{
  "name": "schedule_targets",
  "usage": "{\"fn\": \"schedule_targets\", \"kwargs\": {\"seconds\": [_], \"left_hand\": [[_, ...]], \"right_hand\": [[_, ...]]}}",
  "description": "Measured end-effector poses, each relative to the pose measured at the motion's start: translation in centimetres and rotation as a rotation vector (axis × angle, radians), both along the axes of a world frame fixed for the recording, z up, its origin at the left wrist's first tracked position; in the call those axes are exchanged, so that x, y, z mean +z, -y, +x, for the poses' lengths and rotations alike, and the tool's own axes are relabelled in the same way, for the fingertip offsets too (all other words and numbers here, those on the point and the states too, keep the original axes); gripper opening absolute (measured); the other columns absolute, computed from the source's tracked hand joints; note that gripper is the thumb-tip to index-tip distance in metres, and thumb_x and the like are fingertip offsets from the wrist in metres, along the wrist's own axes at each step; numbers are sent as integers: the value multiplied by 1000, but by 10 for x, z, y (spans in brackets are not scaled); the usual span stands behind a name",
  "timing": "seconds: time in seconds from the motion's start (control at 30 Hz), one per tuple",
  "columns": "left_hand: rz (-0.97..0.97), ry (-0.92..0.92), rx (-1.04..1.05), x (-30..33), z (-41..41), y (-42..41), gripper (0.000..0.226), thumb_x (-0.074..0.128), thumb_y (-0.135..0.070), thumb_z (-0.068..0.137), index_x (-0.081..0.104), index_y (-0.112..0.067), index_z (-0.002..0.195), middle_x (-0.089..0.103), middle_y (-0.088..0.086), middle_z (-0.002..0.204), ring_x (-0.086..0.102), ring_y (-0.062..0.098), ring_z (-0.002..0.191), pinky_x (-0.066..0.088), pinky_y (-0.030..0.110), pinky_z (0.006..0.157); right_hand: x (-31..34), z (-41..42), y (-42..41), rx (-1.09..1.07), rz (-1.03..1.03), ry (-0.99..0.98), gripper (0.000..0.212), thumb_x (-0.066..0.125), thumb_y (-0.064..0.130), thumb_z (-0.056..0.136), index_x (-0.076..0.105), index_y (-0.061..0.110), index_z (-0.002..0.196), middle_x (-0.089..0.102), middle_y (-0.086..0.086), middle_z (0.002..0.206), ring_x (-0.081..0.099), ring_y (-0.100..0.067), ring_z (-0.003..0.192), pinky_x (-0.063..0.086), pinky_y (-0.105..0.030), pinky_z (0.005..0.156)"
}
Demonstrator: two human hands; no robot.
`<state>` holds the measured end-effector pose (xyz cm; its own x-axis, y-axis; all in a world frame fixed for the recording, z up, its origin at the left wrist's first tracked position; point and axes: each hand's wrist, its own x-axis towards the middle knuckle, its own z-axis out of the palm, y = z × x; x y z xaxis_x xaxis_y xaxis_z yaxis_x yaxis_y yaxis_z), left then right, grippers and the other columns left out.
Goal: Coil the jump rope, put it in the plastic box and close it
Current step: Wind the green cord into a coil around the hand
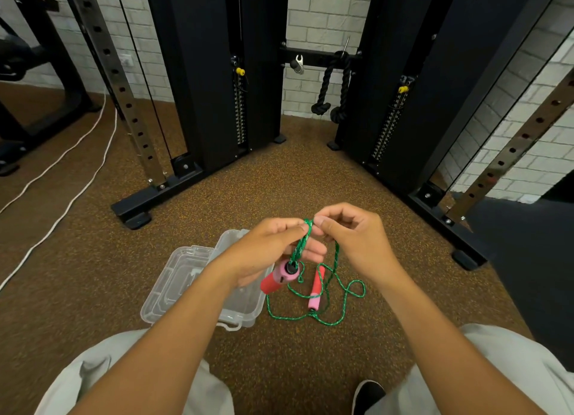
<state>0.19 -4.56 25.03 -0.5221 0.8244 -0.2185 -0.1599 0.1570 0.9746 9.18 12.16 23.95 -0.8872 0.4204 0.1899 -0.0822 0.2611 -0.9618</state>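
Loose green jump rope (323, 320) lies on the near floor with 1 pink handle (316, 290), right of the open plastic box (174, 293). Farther, left hand (267, 253) grips rope loops and the other handle (279, 276); right hand (351, 231) pinches the rope.

the left hand (273, 247) and forearm cover the middle of the clear plastic box (186, 278), so its inside can't be judged. the red handle (276, 279) is partly tucked behind that hand. the right hand's (351, 237) curled fingers (338, 211) hide their grip on the green rope (302, 243). both elbows run off the bottom edge.
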Motion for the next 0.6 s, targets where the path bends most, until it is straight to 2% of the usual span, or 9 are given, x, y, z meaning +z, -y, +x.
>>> {"fn": "schedule_targets", "kwargs": {"seconds": [0.13, 0.23, 0.3, 0.37, 0.4, 0.5, 0.57, 0.6], "left_hand": [[-11, -25, -17, 1, 0, 1, 31, 39, -16, 110, 69, -8, 109, 80, 6, 94, 77, 17, 83, 56, 23, 80], [24, -9, 4, -1, -3, 1, 28, 41, -17, 110, 67, -11, 100, 74, -1, 81, 71, 14, 72, 47, 38, 85], [92, 68, 57, 0, -4, 0, 27, 41, -16, 109, 67, -11, 103, 76, -1, 83, 72, 11, 71, 48, 38, 84], [149, 123, 109, 2, -4, 0, 27, 42, -15, 109, 67, -11, 115, 80, 3, 102, 76, 11, 82, 53, 35, 90], [153, 113, 110, 2, -5, 0, 28, 42, -15, 109, 66, -13, 123, 79, 3, 114, 77, 12, 92, 54, 36, 95], [129, 62, 85, 1, -6, 2, 37, 42, -11, 109, 55, -19, 142, 70, -2, 135, 69, 13, 120, 51, 35, 105], [109, 40, 111, -1, -7, 1, 41, 41, -9, 109, 50, -21, 147, 66, -3, 140, 67, 11, 123, 54, 30, 97], [101, 32, 139, -2, -7, 1, 41, 41, -8, 109, 50, -21, 147, 65, -2, 141, 67, 9, 122, 56, 28, 91]], "right_hand": [[-2, 0, 1, 32, -133, 15, 6, 72, 6, 90, 77, 3, 92, 75, -6, 82, 66, -10, 76, 55, -27, 77], [-8, -1, 10, 24, -240, 30, 11, 66, 6, 95, 77, 5, 93, 76, 0, 80, 65, -7, 75, 54, -21, 74], [-17, 0, 18, 12, -265, 71, 15, 64, 8, 97, 78, 5, 99, 78, -4, 86, 66, -12, 78, 54, -28, 76], [-27, 1, 26, -3, -186, 132, 19, 62, 12, 99, 80, 13, 106, 81, -6, 95, 71, -18, 81, 56, -35, 79], [-31, 1, 28, -10, -139, 163, 20, 62, 14, 100, 80, 16, 105, 81, -4, 93, 72, -19, 79, 56, -34, 76], [-35, 2, 32, -33, 18, 238, 24, 62, 20, 100, 81, 29, 89, 73, 4, 64, 64, -8, 58, 54, -34, 61], [-36, 3, 34, -27, 185, 251, 24, 64, 24, 98, 80, 40, 90, 74, 2, 67, 60, -6, 55, 53, -34, 59], [-35, 4, 35, -17, 254, 239, 20, 65, 24, 97, 80, 38, 96, 75, 2, 69, 56, -4, 54, 49, -30, 56]]}}
